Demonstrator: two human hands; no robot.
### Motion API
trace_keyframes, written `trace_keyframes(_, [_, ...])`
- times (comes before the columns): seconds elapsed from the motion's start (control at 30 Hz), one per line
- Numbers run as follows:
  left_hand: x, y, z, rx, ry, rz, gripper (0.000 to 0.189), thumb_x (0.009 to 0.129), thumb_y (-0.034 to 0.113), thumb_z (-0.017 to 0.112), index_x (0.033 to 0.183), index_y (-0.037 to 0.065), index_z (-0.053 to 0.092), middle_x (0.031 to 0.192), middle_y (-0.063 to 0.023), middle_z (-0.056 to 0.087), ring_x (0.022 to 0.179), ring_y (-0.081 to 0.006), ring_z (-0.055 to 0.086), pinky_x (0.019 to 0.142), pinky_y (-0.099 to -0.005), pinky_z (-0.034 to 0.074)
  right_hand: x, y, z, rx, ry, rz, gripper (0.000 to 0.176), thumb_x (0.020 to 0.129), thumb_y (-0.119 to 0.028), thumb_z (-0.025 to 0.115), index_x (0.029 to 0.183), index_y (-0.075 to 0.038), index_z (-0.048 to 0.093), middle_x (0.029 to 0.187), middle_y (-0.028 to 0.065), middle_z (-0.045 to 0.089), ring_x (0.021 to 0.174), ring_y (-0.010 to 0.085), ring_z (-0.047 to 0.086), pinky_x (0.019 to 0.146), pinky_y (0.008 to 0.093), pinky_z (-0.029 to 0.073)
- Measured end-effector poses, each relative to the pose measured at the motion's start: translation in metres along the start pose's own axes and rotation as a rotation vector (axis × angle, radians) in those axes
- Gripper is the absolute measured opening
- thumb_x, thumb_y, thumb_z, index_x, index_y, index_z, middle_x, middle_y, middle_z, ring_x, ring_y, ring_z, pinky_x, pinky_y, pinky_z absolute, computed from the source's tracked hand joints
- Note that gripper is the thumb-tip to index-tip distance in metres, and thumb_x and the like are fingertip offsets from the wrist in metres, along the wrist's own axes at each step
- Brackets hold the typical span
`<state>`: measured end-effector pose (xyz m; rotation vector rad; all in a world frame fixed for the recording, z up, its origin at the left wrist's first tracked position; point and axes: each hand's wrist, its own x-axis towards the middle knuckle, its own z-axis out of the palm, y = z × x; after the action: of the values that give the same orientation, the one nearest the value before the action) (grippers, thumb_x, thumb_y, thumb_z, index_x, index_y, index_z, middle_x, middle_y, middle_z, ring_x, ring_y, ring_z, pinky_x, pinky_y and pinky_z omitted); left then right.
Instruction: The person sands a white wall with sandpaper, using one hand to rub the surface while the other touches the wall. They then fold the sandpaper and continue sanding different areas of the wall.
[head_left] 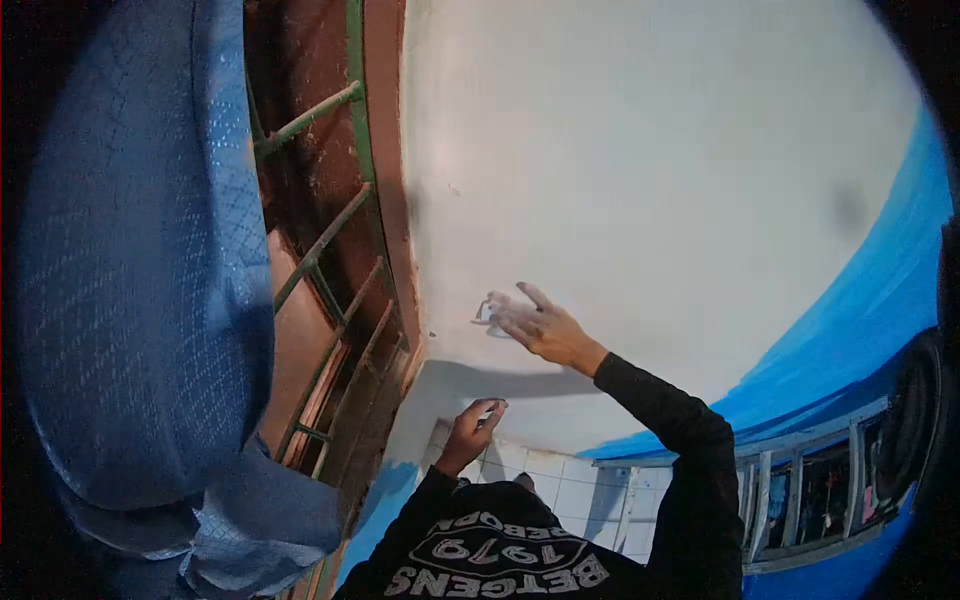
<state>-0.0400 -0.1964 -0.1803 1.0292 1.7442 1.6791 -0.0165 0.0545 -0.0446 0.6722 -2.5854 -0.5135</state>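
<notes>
My right hand (pixel 540 325) is raised in front of the white wall (pixel 650 180), its fingers apart and partly smeared by motion. A small dark-edged thing (pixel 483 311) shows beside its fingertips; I cannot make out what it is or whether the fingers touch it. Lower and to the left, my left hand (pixel 475 433) is closed, thumb and fingers curled toward each other near the wall's lower part. What it holds, if anything, is too small to name.
On the left hangs a blue patterned curtain (pixel 130 260) beside a brown window frame with green bars (pixel 325 240). A blue painted band (pixel 860 310) curves along the right. Below are white tiles (pixel 540 465) and a grey-framed shelf or window (pixel 765 500).
</notes>
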Motion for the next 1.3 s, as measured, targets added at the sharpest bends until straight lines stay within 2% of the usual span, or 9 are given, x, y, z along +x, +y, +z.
trace_keyframes(0.13, [-0.001,-0.017,0.001,0.063,0.101,0.018,0.024,0.1,0.019,0.066,0.118,0.002,0.069,0.122,-0.0136,0.068,0.109,-0.0245,0.068,0.085,-0.0333,0.056,0.029,0.036,-0.088,-0.167,0.284,0.232,0.062,0.093,-0.023,0.067,0.148,-0.005,0.046,0.158,0.0108,0.044,0.149,0.0255,0.037,0.12,0.0609,0.029])
trace_keyframes(0.23, [0.005,-0.029,0.001,0.038,0.144,0.07,0.023,0.098,0.016,0.068,0.117,0.003,0.069,0.124,-0.0134,0.066,0.109,-0.0244,0.067,0.086,-0.0339,0.056,0.028,0.028,-0.076,-0.114,0.252,0.268,0.064,0.093,-0.022,0.065,0.151,-0.005,0.043,0.159,0.0117,0.043,0.15,0.0253,0.035,0.122,0.058,0.026])
trace_keyframes(0.4, [0.016,-0.038,0.0,0.034,0.127,0.164,0.021,0.099,0.015,0.067,0.117,0.005,0.07,0.125,-0.0109,0.065,0.111,-0.0203,0.065,0.085,-0.0312,0.054,0.003,0.001,-0.003,-0.051,-0.04,0.011,0.042,0.092,-0.018,0.063,0.132,-0.002,0.06,0.156,0.014,0.046,0.148,0.0247,0.039,0.123,0.0515,0.03])
trace_keyframes(0.53, [0.027,-0.024,0.001,-0.04,0.097,0.145,0.021,0.099,0.012,0.066,0.118,0.006,0.069,0.127,-0.0087,0.064,0.112,-0.0173,0.064,0.082,-0.0276,0.053,0.032,0.034,-0.082,-0.153,0.225,0.167,0.037,0.09,-0.019,0.061,0.125,-0.005,0.065,0.155,0.0102,0.048,0.146,0.0231,0.041,0.123,0.0518,0.032])
trace_keyframes(0.67, [0.029,-0.031,0.005,-0.052,0.091,0.046,0.019,0.1,0.012,0.065,0.117,0.007,0.07,0.128,-0.0077,0.063,0.112,-0.0168,0.063,0.077,-0.0264,0.053,0.026,0.016,-0.056,-0.13,0.175,0.231,0.034,0.094,-0.019,0.058,0.126,-0.007,0.065,0.148,0.0071,0.056,0.147,0.0222,0.041,0.12,0.0547,0.033])
trace_keyframes(0.77, [0.026,-0.014,0.005,-0.013,0.069,-0.002,0.019,0.1,0.013,0.064,0.117,0.006,0.07,0.127,-0.0083,0.064,0.112,-0.0171,0.063,0.078,-0.0271,0.054,0.005,-0.01,-0.007,0.016,-0.018,0.059,0.033,0.09,-0.019,0.062,0.12,-0.005,0.069,0.148,0.01,0.055,0.147,0.0216,0.039,0.123,0.0549,0.03])
trace_keyframes(1.0, [0.025,-0.029,0.008,-0.108,0.065,-0.022,0.02,0.1,0.015,0.064,0.116,0.003,0.07,0.126,-0.0113,0.065,0.113,-0.0204,0.064,0.084,-0.0305,0.054,0.033,0.031,-0.086,-0.158,0.233,0.149,0.037,0.09,-0.015,0.062,0.125,-0.005,0.065,0.143,0.0079,0.06,0.146,0.0218,0.04,0.12,0.056,0.035])
trace_keyframes(1.13, [0.019,-0.027,0.009,-0.027,0.055,0.022,0.021,0.1,0.014,0.065,0.116,0.002,0.069,0.125,-0.0125,0.065,0.112,-0.0218,0.064,0.086,-0.0319,0.054,0.007,0.001,-0.001,-0.094,0.002,0.072,0.034,0.091,-0.021,0.061,0.123,-0.011,0.068,0.149,0.0027,0.055,0.145,0.0223,0.043,0.117,0.058,0.035])
trace_keyframes(1.3, [0.018,-0.026,0.012,-0.049,0.078,0.041,0.021,0.1,0.013,0.064,0.116,0.001,0.068,0.124,-0.0129,0.065,0.112,-0.0225,0.065,0.085,-0.0313,0.054,0.025,0.019,-0.052,-0.095,0.131,0.145,0.023,0.095,-0.018,0.06,0.114,-0.01,0.068,0.155,0.0048,0.048,0.149,0.0228,0.036,0.117,0.0555,0.035])
